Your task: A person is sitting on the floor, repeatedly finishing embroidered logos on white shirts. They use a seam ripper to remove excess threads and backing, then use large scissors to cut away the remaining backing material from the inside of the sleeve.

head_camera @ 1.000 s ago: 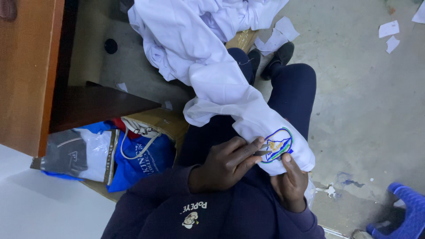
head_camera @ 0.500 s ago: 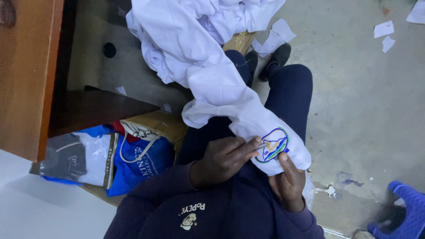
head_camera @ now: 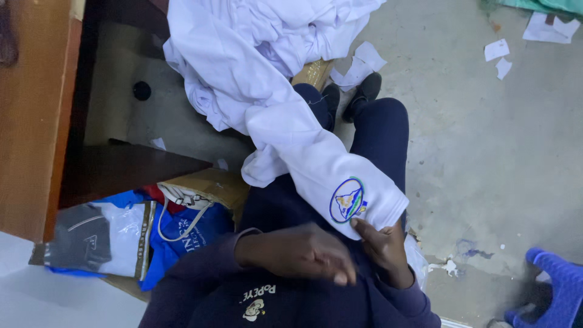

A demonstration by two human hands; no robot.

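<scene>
A white garment [head_camera: 267, 91] spills from a pile down onto my lap. Its end carries a round embroidered badge [head_camera: 347, 200] with a blue rim. My right hand [head_camera: 381, 249] pinches the lower edge of the white cloth just below the badge. My left hand [head_camera: 303, 252] hovers blurred over my lap, a little left of the badge, fingers loosely curled and holding nothing that I can see. I sit in dark blue trousers [head_camera: 376, 140] and a dark top.
A wooden desk [head_camera: 36, 121] stands at left with a dark shelf below. A blue drawstring bag [head_camera: 182, 234] and a plastic-wrapped garment [head_camera: 103, 240] lie beside my left leg. Paper scraps [head_camera: 498, 54] dot the grey floor. A blue plastic stool [head_camera: 555, 288] sits at lower right.
My left hand has come off the badge and moved down and left across my lap. The badge now shows in full; my right hand keeps its hold.
</scene>
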